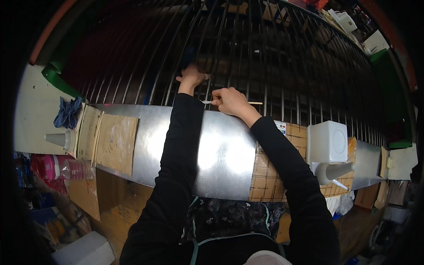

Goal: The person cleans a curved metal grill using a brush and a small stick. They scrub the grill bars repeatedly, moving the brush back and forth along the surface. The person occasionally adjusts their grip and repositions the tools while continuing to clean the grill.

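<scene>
My right hand [232,101] is closed round a thin wooden stick with a white tip [255,103], just past the far edge of the metal ledge. The white tip sticks out to its left and the pale wooden end to its right. Farther out, my left hand [192,76] reaches over the row of dark metal rods [223,35], its thumb and outer finger spread apart. Something white wraps one of its digits. The left fingertips fade into the dark, and whether they touch a rod is unclear.
A shiny metal ledge [225,154] runs under my forearms. On it are a corrugated cardboard piece [117,143] at left, and at right a cardboard sheet [269,174], a white plastic container [329,141] and a grey cone [333,172]. A dark cloth [68,112] lies far left.
</scene>
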`<action>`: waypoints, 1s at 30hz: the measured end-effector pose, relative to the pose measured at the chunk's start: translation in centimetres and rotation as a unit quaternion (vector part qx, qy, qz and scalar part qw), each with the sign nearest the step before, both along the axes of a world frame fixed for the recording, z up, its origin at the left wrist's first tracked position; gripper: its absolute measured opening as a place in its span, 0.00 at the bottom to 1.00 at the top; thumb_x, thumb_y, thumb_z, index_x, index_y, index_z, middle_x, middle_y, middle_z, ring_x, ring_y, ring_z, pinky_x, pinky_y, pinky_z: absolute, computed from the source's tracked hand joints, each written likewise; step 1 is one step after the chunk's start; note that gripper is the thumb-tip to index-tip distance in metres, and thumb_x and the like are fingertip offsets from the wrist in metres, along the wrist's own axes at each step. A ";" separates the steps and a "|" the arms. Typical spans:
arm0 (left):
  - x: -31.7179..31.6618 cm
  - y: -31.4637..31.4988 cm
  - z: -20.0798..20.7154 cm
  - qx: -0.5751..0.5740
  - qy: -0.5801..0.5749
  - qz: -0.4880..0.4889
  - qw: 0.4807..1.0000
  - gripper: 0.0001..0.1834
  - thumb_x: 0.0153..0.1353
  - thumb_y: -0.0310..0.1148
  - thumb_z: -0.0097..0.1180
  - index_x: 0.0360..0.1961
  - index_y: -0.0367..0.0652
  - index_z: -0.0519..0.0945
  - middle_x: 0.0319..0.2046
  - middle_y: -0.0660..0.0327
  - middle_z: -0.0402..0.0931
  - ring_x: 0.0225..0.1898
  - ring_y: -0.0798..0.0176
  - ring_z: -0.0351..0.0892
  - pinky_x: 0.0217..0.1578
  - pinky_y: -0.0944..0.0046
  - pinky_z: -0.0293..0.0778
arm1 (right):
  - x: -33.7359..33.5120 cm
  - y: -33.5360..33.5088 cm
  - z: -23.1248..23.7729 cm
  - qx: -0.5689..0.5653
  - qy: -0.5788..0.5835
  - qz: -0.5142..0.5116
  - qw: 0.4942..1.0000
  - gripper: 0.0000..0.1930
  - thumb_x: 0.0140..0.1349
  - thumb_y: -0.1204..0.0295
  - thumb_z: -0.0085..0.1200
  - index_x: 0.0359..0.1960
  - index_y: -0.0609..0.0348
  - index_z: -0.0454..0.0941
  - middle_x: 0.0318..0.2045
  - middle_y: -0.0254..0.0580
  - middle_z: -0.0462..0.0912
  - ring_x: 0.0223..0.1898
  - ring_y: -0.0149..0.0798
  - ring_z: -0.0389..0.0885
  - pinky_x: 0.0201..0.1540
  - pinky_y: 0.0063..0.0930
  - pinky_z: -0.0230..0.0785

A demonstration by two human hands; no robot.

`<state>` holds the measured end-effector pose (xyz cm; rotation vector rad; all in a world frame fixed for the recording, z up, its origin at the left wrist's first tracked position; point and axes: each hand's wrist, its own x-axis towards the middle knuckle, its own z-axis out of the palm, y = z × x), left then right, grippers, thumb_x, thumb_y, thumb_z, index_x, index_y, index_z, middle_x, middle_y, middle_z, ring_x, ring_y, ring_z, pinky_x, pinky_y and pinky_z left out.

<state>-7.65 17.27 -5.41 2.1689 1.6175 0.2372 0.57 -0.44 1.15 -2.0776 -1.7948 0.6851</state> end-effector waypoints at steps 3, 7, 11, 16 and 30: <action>-0.2 -0.4 0.9 -0.019 -0.015 -0.009 1.000 0.22 0.41 0.50 0.64 0.36 0.51 0.82 0.41 0.54 0.77 0.51 0.48 0.70 0.52 0.38 0.55 | 1.0 1.1 -0.5 0.126 -0.092 -0.094 0.983 0.06 0.55 0.67 0.50 0.31 0.53 0.76 0.27 0.47 0.80 0.35 0.51 0.78 0.37 0.43 0.69; 0.3 -2.1 3.5 -0.097 -0.040 0.033 0.994 0.33 0.45 0.48 0.61 0.51 0.40 0.72 0.54 0.50 0.67 0.62 0.45 0.54 0.58 0.38 0.43 | 6.7 0.7 -1.0 0.189 -0.046 -0.284 0.939 0.08 0.54 0.65 0.49 0.34 0.51 0.76 0.30 0.50 0.80 0.35 0.52 0.78 0.37 0.43 0.71; 0.6 -6.0 5.7 0.092 -0.125 0.096 0.983 0.20 0.46 0.44 0.59 0.35 0.39 0.81 0.44 0.51 0.73 0.52 0.44 0.60 0.50 0.46 0.51 | 13.7 -1.1 -2.4 0.392 -0.032 -0.386 0.834 0.08 0.52 0.68 0.52 0.32 0.56 0.77 0.32 0.50 0.80 0.37 0.50 0.79 0.38 0.37 0.71; 0.7 -11.7 6.9 0.094 -0.025 0.015 0.995 0.17 0.45 0.44 0.61 0.27 0.40 0.82 0.40 0.47 0.72 0.50 0.45 0.59 0.46 0.50 0.52 | 16.4 -0.6 -4.3 0.462 0.057 -0.362 0.807 0.07 0.52 0.70 0.54 0.30 0.61 0.76 0.28 0.52 0.79 0.35 0.48 0.79 0.37 0.35 0.70; 1.1 -13.1 5.5 0.036 -0.004 -0.047 0.998 0.10 0.44 0.34 0.62 0.27 0.39 0.83 0.42 0.50 0.73 0.48 0.48 0.61 0.45 0.54 0.52 | 6.6 1.0 -2.4 0.122 -0.121 -0.114 0.978 0.08 0.53 0.66 0.51 0.35 0.49 0.77 0.30 0.48 0.80 0.37 0.51 0.78 0.38 0.45 0.69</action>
